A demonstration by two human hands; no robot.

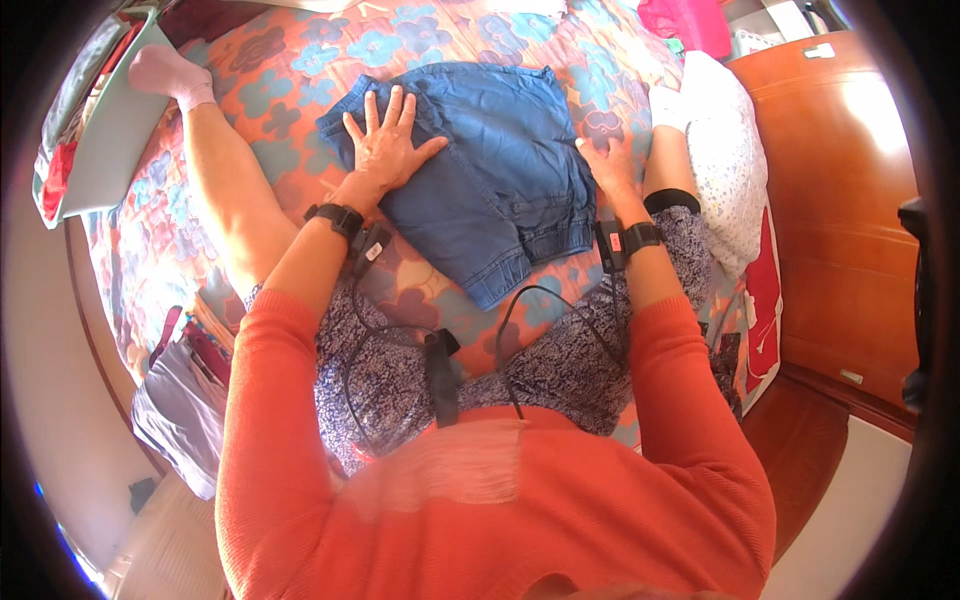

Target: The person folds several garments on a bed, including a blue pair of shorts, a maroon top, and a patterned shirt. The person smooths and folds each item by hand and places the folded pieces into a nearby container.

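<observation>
A pair of blue, denim-like shorts [487, 142] lies spread on the flowered bedspread [412, 277] between my legs, with one stitched hem band [496, 279] towards me. The cloth is mostly flat, with creases on its right half. My left hand [386, 142] presses palm down on the shorts' upper left part, its fingers spread and the thumb pointing right. Beside their right edge is my right hand [611, 165], thumb close to the cloth and the other fingers partly hidden. No cloth shows gripped in either hand.
Black wrist straps with small devices [370, 250] and cables [501, 337] hang near the shorts. A pale bin of clothes [112, 150] stands left, by folded cloth [184, 412]. At right are a white patterned pillow [724, 165] and a wooden panel [832, 225].
</observation>
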